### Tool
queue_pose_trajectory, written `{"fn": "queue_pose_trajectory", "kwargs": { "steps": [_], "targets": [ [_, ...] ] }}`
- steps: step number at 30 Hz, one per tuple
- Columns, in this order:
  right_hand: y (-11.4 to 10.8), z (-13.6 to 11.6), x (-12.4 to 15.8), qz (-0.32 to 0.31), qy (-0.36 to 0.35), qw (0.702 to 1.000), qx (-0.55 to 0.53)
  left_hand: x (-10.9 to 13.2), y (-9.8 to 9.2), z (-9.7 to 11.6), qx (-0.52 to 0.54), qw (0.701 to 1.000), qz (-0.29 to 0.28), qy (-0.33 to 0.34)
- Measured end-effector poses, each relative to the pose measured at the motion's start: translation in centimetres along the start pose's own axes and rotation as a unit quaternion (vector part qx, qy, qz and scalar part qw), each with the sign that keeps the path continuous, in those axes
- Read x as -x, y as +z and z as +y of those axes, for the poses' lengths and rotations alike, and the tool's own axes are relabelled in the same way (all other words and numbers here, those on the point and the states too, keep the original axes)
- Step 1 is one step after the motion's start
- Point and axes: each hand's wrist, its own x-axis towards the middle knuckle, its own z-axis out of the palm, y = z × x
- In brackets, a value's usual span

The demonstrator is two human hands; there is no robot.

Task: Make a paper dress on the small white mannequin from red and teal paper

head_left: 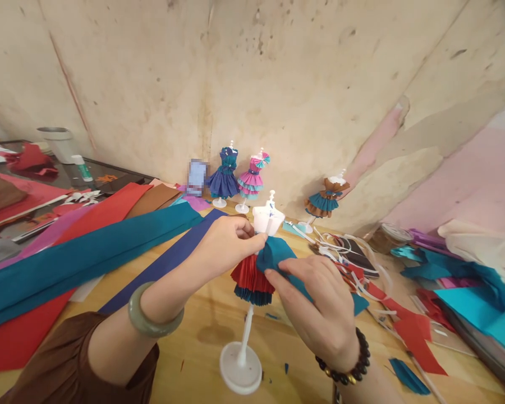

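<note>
A small white dress form [268, 216] stands upright on a round base, wearing a pleated red skirt [252, 275] with a dark teal pleated hem. A piece of teal crepe paper [279, 251] lies against the waist of the form. My left hand [231, 238] pinches the paper's upper left corner at the waist, thumb and forefinger together. Lower on the right, my right hand [315, 297] grips the same paper between thumb and forefinger, its free end trailing behind the hand. Part of the waist is hidden by the paper and fingers.
Long crepe paper strips, including a teal strip [88, 252], spread across the left. Dressed mini forms stand by the wall: a blue dress [224, 177], a pink dress [252, 179], a brown dress [325, 199]. Paper scraps [421, 331] and white cords lie right; a glue stick [82, 168] stands far left.
</note>
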Motion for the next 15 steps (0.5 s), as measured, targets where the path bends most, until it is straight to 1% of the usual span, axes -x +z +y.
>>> {"fn": "queue_pose_trajectory", "kwargs": {
  "steps": [6, 11, 15],
  "targets": [
    [0.31, 0.06, 0.00, -0.002, 0.001, 1.000, -0.004, -0.02, -0.13, -0.12, -0.009, 1.000, 0.002, 0.000],
    [0.67, 0.15, 0.07, -0.022, -0.005, 0.999, -0.029, -0.07, -0.26, -0.11, -0.004, 1.000, 0.003, 0.004],
    [0.44, 0.10, -0.13, -0.011, 0.003, 0.999, -0.048, -0.09, -0.42, -0.06, -0.012, 1.000, 0.002, 0.004]
  ]
}}
